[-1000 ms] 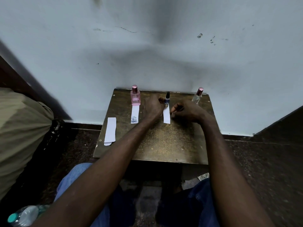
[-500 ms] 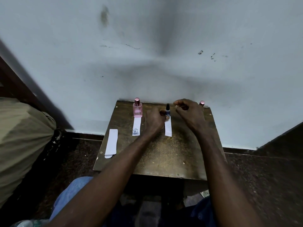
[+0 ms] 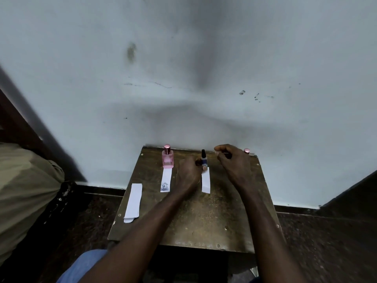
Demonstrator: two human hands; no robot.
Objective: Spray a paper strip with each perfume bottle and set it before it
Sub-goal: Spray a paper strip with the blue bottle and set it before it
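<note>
Two fingers (image 3: 198, 161) of your left hand (image 3: 188, 174) pinch the foot of the small dark bottle (image 3: 203, 156), which stands upright near the back of the bench (image 3: 204, 221). Your right hand (image 3: 234, 166) hovers beside it with its fingers curled; whether they hold anything cannot be told. It hides the third bottle (image 3: 246, 151) except for its pink cap. One paper strip (image 3: 205, 182) lies before the dark bottle and another strip (image 3: 165, 180) lies before the pink bottle (image 3: 167, 159). Spare strips (image 3: 133, 203) overhang the bench's left edge.

The right grip (image 3: 234, 166) has left its place beside the middle strip (image 3: 205, 182) and risen toward the back of the counter (image 3: 193, 221). Its curled fingers are now just right of the top of the dark bottle (image 3: 203, 158). It now covers the right bottle (image 3: 246, 151) but for its pink cap. The view has tilted up, showing more wall (image 3: 183, 78).
</note>
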